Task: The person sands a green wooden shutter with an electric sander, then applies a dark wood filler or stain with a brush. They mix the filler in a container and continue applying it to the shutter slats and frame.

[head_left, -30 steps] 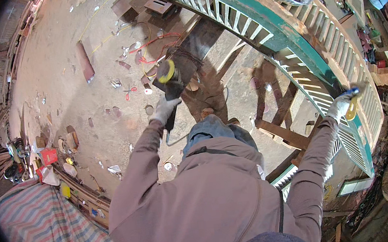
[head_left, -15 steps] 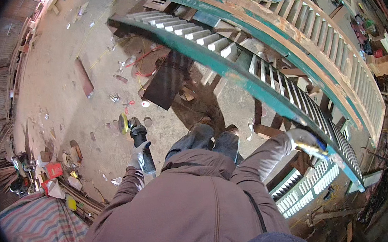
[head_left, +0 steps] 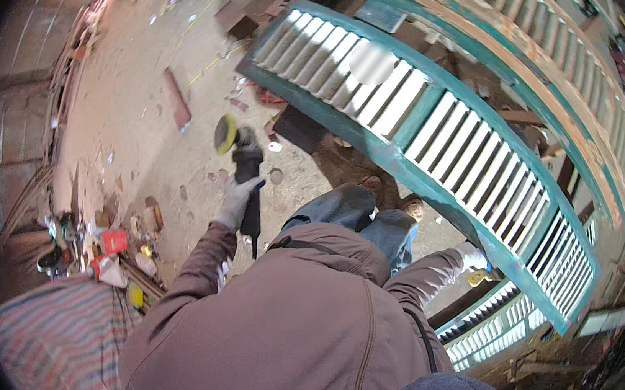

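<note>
Left grip: the person's gloved left grip is clamped round the dark body of a power tool.
Power tool: it points forward from the left grip, its yellow round disc beyond the fingers. It stands well apart from the green panel, probably so the disc touches neither wood nor clothing.
Right grip: the gloved right grip is at the panel's near edge, low on its right part; I cannot tell whether the fingers close fully on the frame or only press against it.
Yellow object: a small yellow piece shows just below the right grip; its kind, and whether it is held, is unclear.
Green shutter panel: the panel reaches from beside the right grip to well ahead and right of the left grip. It lies tilted, slatted face upward, perhaps steadied by the right grip; its other supports are hidden.
Panel's look: long and narrow, with a dull green frame, a green crossbar and rows of pale slats, bright where light catches them; the near rail looks worn.
Second shutter: beyond the panel from the right grip, a slatted frame shows bare brown wood beside green strips.
Floor: ahead of the left grip, a reddish-brown board lies on the littered floor.
</note>
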A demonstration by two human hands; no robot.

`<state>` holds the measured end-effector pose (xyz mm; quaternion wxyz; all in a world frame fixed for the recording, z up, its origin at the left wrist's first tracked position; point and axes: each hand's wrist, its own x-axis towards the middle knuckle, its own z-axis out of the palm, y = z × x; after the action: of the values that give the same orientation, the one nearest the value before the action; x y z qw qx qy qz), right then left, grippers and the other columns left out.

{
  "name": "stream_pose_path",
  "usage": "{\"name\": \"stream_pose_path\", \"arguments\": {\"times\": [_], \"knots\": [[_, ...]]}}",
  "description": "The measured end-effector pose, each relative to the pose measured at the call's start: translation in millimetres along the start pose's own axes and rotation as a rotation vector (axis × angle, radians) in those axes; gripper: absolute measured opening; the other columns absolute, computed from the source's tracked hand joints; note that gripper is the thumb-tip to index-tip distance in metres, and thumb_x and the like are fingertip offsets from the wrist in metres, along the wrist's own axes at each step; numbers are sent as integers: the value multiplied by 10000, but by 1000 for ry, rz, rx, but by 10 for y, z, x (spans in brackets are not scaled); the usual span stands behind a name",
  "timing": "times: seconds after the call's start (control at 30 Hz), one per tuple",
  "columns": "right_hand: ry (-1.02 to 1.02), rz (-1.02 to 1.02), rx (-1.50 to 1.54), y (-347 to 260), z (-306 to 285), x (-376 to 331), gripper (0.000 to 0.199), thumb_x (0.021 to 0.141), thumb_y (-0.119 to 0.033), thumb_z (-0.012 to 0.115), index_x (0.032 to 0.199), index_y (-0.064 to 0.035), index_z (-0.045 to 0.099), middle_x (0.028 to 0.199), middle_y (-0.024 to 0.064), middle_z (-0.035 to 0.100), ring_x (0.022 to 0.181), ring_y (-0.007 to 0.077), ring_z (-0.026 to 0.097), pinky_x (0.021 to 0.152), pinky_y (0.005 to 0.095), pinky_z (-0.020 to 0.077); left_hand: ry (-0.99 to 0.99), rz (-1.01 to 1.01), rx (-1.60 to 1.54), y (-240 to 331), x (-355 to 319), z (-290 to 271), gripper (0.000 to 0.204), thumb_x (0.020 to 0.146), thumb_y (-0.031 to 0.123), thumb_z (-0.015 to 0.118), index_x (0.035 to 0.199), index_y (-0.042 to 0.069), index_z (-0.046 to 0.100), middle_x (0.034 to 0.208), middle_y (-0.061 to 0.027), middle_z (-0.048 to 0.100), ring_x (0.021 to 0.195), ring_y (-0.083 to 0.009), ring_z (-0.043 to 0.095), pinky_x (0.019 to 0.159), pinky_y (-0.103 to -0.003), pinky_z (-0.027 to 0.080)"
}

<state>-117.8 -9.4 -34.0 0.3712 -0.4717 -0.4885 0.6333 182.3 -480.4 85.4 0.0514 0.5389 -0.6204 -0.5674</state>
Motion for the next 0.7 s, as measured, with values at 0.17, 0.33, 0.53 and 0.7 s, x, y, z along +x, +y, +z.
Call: {"name": "stream_pose_path", "arguments": {"times": [0.17,0.33,0.53,0.7], "knots": [[-72,99,-103,234,-152,-20,539,1037,-404,459,1453,-62,471,1388,230,546,1203,349,589,1014,543,470,77,36,130,376,333,363,433,791,267,818,1131,52,658,883,-24,657,729,-116,608,626,-290,487],[-135,86,-203,205,-202,131,547,1020,-397,497,1449,-59,461,1367,229,558,1176,351,603,992,538,485,-17,292,159,420,1039,888,616,713,335,814,1228,29,670,1074,-129,746,973,-259,697,899,-377,531],[-208,-46,-494,-40,-390,550,562,1001,-388,542,1445,-56,450,1341,227,573,1144,354,619,965,533,502,67,245,630,815,1625,1639,733,684,460,790,1262,56,591,1292,-207,582,1232,-374,593,1004,-459,504],[-250,-274,-964,-285,-649,953,579,984,-381,580,1441,-53,440,1320,225,585,1117,356,632,942,528,517,56,189,532,1028,1429,1783,744,708,483,775,1293,79,553,1313,-207,546,1224,-386,584,998,-470,501]]}}
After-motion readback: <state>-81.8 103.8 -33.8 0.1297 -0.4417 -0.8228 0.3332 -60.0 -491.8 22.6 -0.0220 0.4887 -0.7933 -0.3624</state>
